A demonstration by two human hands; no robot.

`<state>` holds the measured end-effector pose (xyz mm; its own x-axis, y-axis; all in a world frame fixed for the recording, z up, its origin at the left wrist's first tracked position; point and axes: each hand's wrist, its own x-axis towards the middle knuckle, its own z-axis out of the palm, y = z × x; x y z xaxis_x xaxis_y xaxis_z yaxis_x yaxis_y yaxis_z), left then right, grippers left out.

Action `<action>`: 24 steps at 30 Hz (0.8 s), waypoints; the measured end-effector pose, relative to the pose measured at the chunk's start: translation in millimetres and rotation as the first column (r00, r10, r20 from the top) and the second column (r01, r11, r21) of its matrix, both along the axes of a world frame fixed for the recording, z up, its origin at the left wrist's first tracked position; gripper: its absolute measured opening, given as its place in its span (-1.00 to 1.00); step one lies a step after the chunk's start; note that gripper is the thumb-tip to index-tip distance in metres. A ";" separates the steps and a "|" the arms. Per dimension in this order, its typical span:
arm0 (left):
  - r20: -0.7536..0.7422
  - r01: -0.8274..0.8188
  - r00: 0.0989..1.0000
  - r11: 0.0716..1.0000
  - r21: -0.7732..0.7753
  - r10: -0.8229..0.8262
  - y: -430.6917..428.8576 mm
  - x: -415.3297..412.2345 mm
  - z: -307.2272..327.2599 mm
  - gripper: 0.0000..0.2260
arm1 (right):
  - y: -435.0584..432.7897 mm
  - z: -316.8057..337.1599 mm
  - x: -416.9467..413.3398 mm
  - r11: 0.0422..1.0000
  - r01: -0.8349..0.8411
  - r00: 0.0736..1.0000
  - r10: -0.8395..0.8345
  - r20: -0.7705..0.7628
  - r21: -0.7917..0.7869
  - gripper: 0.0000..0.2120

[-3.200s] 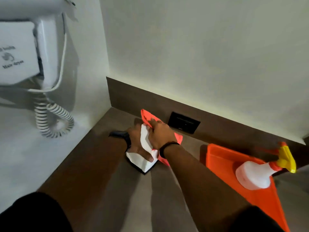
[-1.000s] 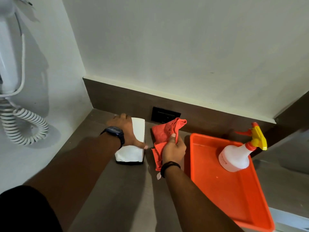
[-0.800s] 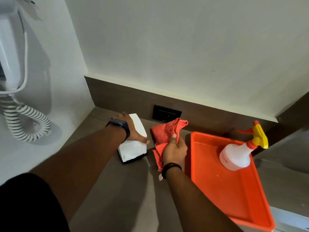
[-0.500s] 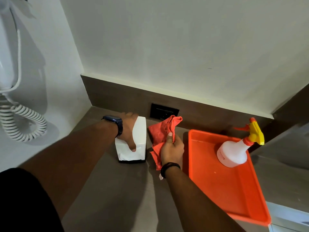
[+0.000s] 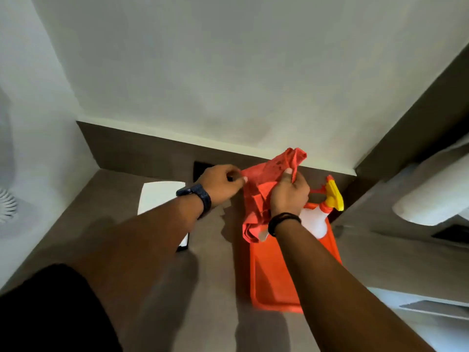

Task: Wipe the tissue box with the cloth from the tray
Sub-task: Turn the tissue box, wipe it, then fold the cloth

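The orange cloth (image 5: 264,179) hangs in the air above the far end of the orange tray (image 5: 269,275). My right hand (image 5: 288,193) grips its upper middle, and my left hand (image 5: 220,185) pinches its left corner. The white tissue box (image 5: 158,196) with a black base stands on the counter to the left, partly hidden behind my left forearm. Neither hand touches the box.
A white spray bottle (image 5: 314,219) with a yellow and red trigger stands at the tray's far end, behind my right wrist. A black wall socket (image 5: 200,167) sits in the brown backsplash. A coiled white cord (image 5: 6,207) hangs at the far left; a white fixture (image 5: 436,196) is at right.
My left hand let go of the tissue box and moved right to pinch the cloth's corner. My right hand carried the cloth right, over the tray. The view shifted right.
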<state>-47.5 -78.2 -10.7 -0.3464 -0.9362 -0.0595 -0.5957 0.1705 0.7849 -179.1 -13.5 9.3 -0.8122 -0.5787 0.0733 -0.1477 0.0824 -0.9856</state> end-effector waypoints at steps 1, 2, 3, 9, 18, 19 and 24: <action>-0.029 -0.020 0.999 0.998 0.053 0.021 1.9 -15.6 -2.0 -0.65 | 2.8 4.1 -13.2 1.000 -0.010 1.000 0.009 0.024 0.030 -0.76; -0.038 -0.036 0.998 0.995 0.091 0.040 4.3 -28.3 -6.0 -0.64 | 5.6 6.8 -25.3 0.997 -0.031 0.997 0.027 0.066 0.067 -0.75; -0.039 -0.050 0.998 0.992 0.119 0.055 6.5 -39.2 -11.1 -0.63 | 8.0 6.5 -36.7 0.993 -0.063 0.992 0.051 0.119 0.104 -0.74; 0.076 0.087 0.992 0.973 0.212 -0.106 24.8 -61.2 -49.0 -0.59 | 43.3 -52.7 -85.8 0.786 -0.156 0.976 0.216 -0.030 0.598 -0.83; 0.482 0.373 0.794 0.923 0.095 -0.371 45.6 -68.4 -88.0 -0.47 | 73.4 -96.6 -85.4 0.530 -0.002 0.826 0.480 -0.298 0.848 -0.80; 0.502 0.378 0.785 0.922 0.078 -0.364 46.8 -70.0 -88.4 -0.48 | 71.2 -99.2 -79.5 0.533 -0.027 0.792 0.527 -0.307 0.846 -0.81; 0.537 0.409 0.775 0.912 -0.024 -0.333 49.3 -70.7 -91.9 -0.61 | 68.4 -122.5 -42.1 0.327 -0.155 0.608 0.775 -0.171 0.932 -0.73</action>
